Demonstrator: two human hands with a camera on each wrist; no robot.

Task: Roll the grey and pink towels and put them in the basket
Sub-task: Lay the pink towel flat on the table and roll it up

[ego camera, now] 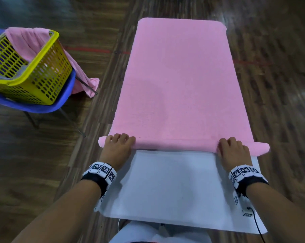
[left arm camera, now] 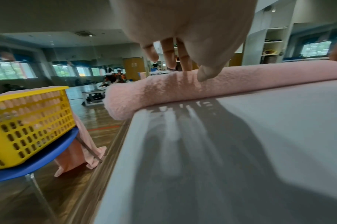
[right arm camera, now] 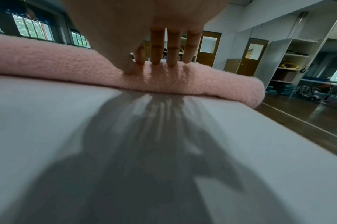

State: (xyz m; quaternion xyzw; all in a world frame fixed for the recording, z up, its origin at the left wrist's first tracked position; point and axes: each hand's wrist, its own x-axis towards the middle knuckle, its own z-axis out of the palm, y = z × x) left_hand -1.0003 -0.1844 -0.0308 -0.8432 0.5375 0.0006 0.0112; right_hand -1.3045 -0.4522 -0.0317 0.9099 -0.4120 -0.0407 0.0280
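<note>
counter (ego camera: 174, 186): far part hidden under pink towel (ego camera: 179, 81). yellow basket (ego camera: 34, 71): left side cut off by frame edge, contents too unclear to tell. left hand (left arm camera: 183, 27) and right hand (right arm camera: 137, 19): palms cut off at top in wrist views. distant figures (left arm camera: 114, 75): too small to tell.

Left hand (ego camera: 118, 146) and right hand (ego camera: 233, 151) palms down, fingers (right arm camera: 157, 47) extended
</note>
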